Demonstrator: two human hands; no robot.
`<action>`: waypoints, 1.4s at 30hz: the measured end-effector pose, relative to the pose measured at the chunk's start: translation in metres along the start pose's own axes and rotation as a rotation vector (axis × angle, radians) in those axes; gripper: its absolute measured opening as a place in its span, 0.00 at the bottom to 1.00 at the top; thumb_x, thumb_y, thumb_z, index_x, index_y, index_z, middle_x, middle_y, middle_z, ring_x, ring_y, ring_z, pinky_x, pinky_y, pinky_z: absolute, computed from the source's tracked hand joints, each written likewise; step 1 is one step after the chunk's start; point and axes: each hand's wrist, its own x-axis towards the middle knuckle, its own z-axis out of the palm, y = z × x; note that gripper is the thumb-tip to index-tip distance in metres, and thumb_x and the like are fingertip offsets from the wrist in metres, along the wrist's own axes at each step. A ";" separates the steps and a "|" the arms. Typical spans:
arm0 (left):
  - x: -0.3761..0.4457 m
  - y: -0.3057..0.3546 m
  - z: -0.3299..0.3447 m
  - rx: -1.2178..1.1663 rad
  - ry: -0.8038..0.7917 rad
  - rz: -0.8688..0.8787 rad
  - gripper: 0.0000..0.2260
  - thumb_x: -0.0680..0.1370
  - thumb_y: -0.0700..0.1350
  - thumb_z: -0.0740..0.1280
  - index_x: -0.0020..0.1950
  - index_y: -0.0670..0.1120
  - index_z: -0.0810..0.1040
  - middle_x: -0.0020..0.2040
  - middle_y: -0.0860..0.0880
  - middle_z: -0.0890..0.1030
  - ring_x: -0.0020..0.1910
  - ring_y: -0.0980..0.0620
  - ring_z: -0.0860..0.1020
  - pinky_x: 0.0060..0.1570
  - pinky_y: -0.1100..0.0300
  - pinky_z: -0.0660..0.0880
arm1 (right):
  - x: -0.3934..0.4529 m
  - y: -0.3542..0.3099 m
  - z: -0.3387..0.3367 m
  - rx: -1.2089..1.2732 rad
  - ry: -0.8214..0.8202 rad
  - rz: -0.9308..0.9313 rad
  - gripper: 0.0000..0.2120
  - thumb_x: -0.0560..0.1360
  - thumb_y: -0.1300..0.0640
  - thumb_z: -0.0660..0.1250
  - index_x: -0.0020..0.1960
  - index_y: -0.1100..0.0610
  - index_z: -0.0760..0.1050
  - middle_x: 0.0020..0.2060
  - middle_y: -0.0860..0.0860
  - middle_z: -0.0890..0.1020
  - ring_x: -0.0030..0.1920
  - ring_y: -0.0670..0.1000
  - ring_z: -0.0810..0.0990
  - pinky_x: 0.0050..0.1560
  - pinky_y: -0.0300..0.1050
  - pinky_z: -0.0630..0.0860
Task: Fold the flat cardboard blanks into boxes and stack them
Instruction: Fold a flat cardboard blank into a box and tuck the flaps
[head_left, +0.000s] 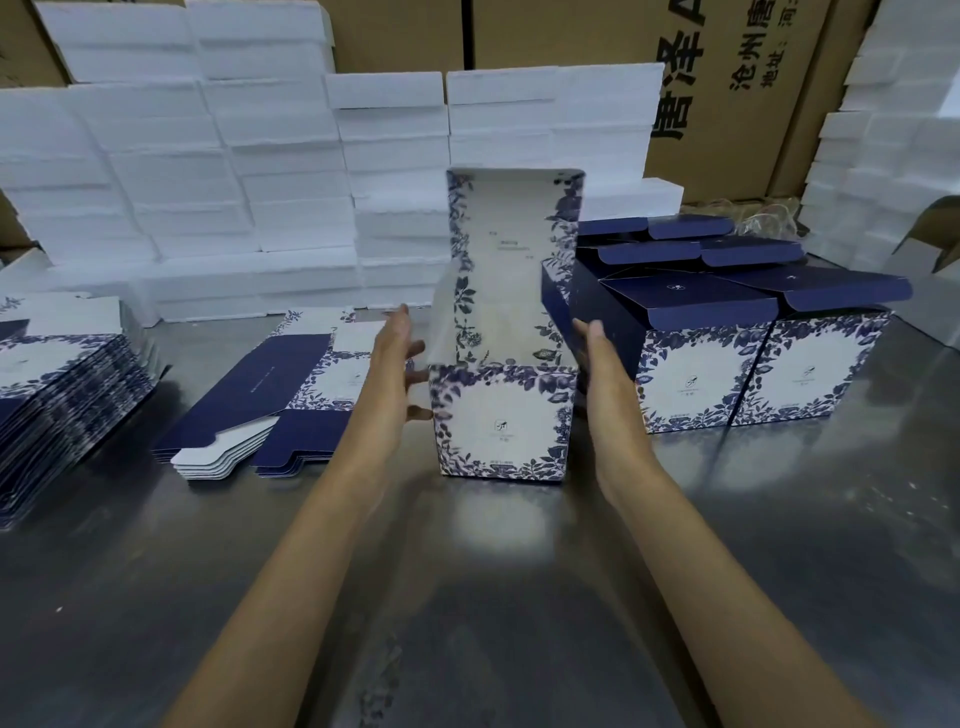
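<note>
Upright, box (501, 418) between open hands (397, 358)

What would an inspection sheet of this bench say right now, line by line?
Surface: shiny metal table, scuffed, with reflections.
Job's things: half-formed box upright at centre, tall lid flap standing open; flat blanks fanned to its left, a thicker pile of blanks at far left; finished boxes grouped to its right, navy flaps up.
Clutter: clear plastic wrap behind the finished boxes.
Hands: left hand flat against the box's left side; right hand at its right side; both have straight fingers.
Cables: nothing seen.
Surroundings: white foam blocks stacked behind; brown cartons with printed characters.
</note>
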 end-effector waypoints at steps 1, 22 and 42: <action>-0.001 -0.002 -0.001 0.033 -0.030 0.000 0.30 0.71 0.74 0.56 0.71 0.66 0.67 0.69 0.55 0.74 0.64 0.53 0.77 0.56 0.50 0.78 | -0.001 -0.004 0.002 0.031 -0.037 0.016 0.22 0.78 0.29 0.54 0.66 0.34 0.72 0.54 0.26 0.78 0.52 0.22 0.74 0.55 0.33 0.67; -0.010 0.037 0.000 0.762 -0.092 0.109 0.18 0.84 0.46 0.59 0.35 0.47 0.59 0.28 0.52 0.61 0.25 0.55 0.59 0.28 0.59 0.57 | -0.014 -0.007 0.012 -0.046 -0.166 -0.064 0.25 0.68 0.42 0.72 0.58 0.21 0.66 0.50 0.20 0.77 0.51 0.21 0.73 0.44 0.19 0.69; 0.030 0.039 0.004 0.579 -0.106 -0.057 0.13 0.82 0.50 0.63 0.40 0.45 0.71 0.33 0.45 0.70 0.32 0.50 0.68 0.33 0.58 0.62 | -0.012 -0.006 0.006 -0.055 -0.196 -0.047 0.25 0.72 0.47 0.70 0.63 0.27 0.67 0.47 0.19 0.77 0.49 0.21 0.74 0.42 0.21 0.70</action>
